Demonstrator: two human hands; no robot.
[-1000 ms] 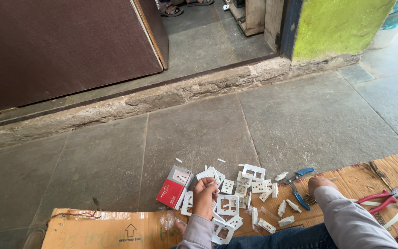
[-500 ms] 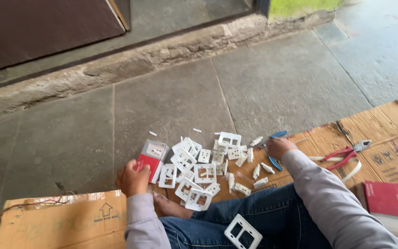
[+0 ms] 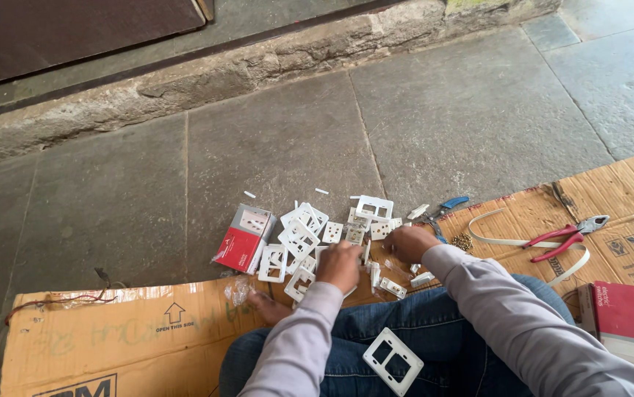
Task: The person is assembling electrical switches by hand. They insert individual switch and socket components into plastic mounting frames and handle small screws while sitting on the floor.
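Left hand [image 3: 340,266] and right hand [image 3: 407,243] rest curled on the white plastic switch plates [image 3: 302,235] near the cardboard [image 3: 141,331] edge; grip undeterminable. Plates likely light, stiff, brittle; best held by frame edges.

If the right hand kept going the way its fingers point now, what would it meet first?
Probably the loose white plastic pieces just ahead of the right hand; its fingers point up-left into that pile, though how close they are is unclear.

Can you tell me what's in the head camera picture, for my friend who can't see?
A seated person's left hand and right hand reach into a pile of white plastic switch plates on a stone floor, with red pliers on cardboard nearby.
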